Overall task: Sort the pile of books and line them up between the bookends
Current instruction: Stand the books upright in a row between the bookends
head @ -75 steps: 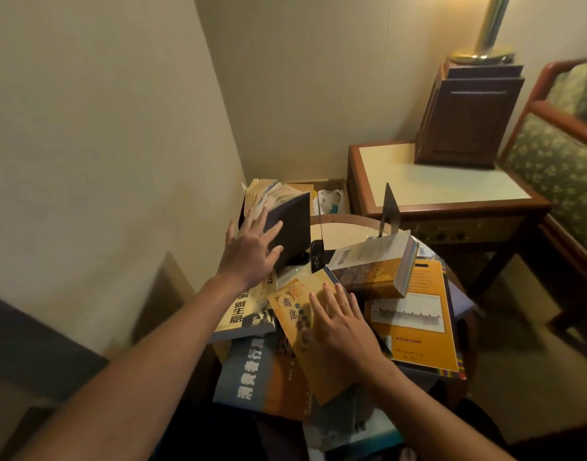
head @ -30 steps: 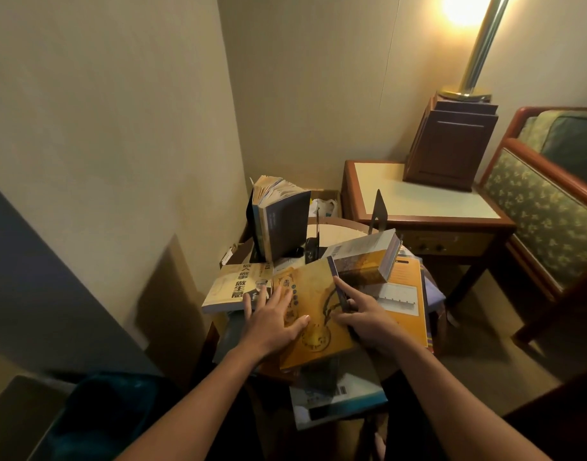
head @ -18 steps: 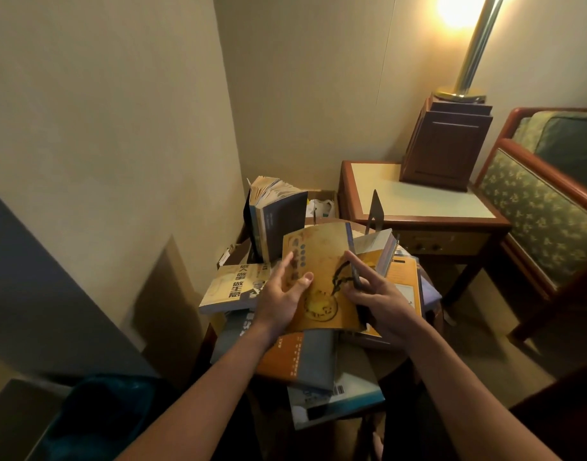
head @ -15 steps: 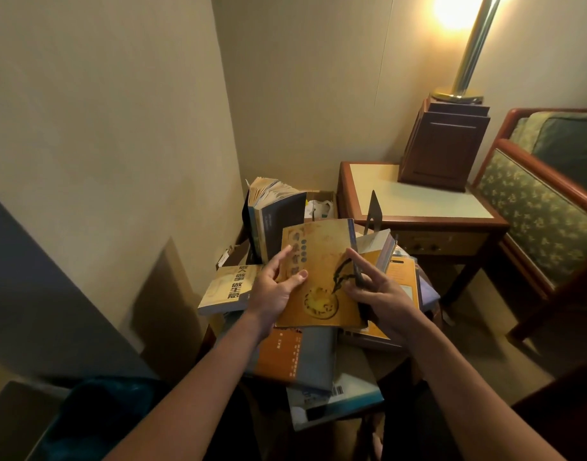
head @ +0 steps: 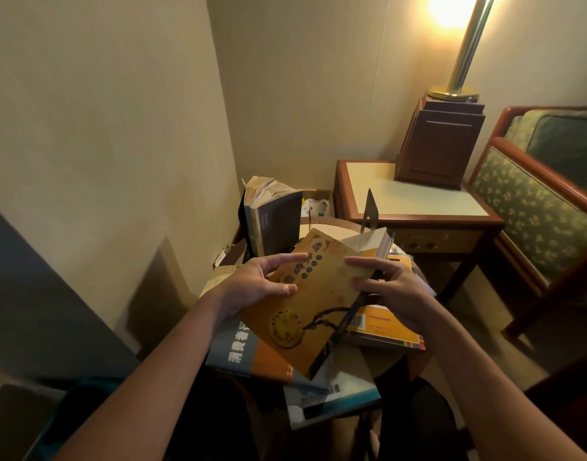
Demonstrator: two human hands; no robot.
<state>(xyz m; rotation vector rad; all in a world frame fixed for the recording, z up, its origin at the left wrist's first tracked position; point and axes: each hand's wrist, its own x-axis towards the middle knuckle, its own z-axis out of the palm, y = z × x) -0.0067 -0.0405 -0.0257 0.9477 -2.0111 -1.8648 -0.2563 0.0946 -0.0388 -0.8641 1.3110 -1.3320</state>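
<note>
A yellow book (head: 305, 301) with a round emblem on its cover is lifted above the pile, cover facing me and tilted. My left hand (head: 252, 287) grips its left edge and my right hand (head: 390, 291) grips its right edge at the dark spine. A dark book (head: 274, 221) with fanned pages stands upright at the back left. The grey metal bookend (head: 370, 211) rises behind the pile. Below lie a grey and orange book (head: 249, 347), an orange book (head: 385, 324) and a white and teal book (head: 332, 397).
The books sit on a small round table (head: 328, 226) close to the left wall. A wooden side table (head: 415, 207) with a lamp base (head: 440, 141) stands behind it. An armchair (head: 545, 207) is at the right. A box with a white bag (head: 315, 204) sits in the corner.
Both hands picked the yellow book off the pile, raised it and turned it so its top tilts right. The dark book now stands upright without my left hand.
</note>
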